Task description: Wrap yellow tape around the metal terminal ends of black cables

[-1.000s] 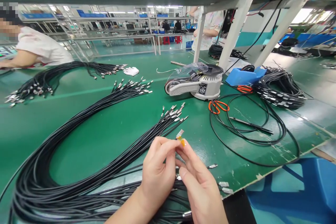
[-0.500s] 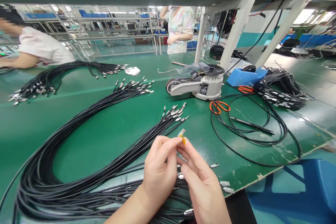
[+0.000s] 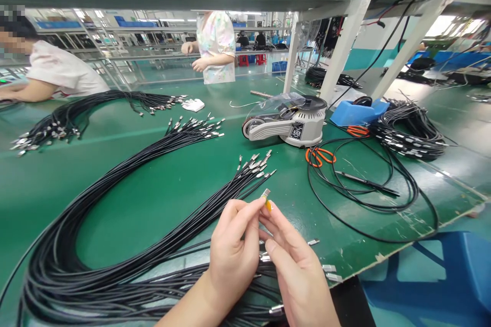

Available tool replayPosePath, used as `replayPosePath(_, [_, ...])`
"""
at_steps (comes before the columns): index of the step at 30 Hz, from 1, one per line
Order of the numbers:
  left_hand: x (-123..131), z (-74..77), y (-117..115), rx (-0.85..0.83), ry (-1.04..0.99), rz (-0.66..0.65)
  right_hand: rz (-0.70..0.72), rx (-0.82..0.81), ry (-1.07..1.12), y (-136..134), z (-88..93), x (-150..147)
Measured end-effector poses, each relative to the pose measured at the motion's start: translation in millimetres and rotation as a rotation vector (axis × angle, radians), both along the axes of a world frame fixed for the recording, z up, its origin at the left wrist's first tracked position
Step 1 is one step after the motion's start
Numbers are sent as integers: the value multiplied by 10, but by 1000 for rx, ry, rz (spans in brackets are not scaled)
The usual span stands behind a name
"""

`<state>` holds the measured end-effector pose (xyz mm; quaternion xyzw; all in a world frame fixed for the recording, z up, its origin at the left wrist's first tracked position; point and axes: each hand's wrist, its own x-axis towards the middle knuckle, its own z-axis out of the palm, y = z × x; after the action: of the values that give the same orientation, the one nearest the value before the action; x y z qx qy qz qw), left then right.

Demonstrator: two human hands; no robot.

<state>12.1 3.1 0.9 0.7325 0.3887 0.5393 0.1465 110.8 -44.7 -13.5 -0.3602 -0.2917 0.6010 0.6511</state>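
My left hand (image 3: pixel 235 248) is closed, its thumb and forefinger pinching a cable end with a silver metal connector (image 3: pixel 266 192) that sticks up past the fingertips. A small piece of yellow tape (image 3: pixel 268 206) sits just below the metal, and the fingertips of my right hand (image 3: pixel 301 271) press on it. The cable behind the connector is hidden by my fingers. Under and beside both hands lies a large bundle of black cables (image 3: pixel 115 173), bent in a U, with silver connectors at both ends.
A grey tape dispenser (image 3: pixel 303 125) stands ahead on the green table (image 3: pixel 153 194). Orange-handled scissors (image 3: pixel 320 157), a black pen-like tool (image 3: pixel 368 184) and loose cable loops lie right. Another cable bundle (image 3: pixel 103 102) lies far left. A blue stool (image 3: pixel 433 276) is lower right. Two people are beyond.
My hands hold nearly the same pose, with the connector and yellow tape showing slightly more. In the background, the standing person has moved left and lowered an arm.
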Motion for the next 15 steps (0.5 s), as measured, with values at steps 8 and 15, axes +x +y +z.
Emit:
replayPosePath(8, [6, -10, 14, 0, 46, 31, 21, -28, 27, -2, 32, 15])
replayPosePath(15, [-4, 20, 32, -53, 70, 63, -5, -26, -135, -22, -55, 50])
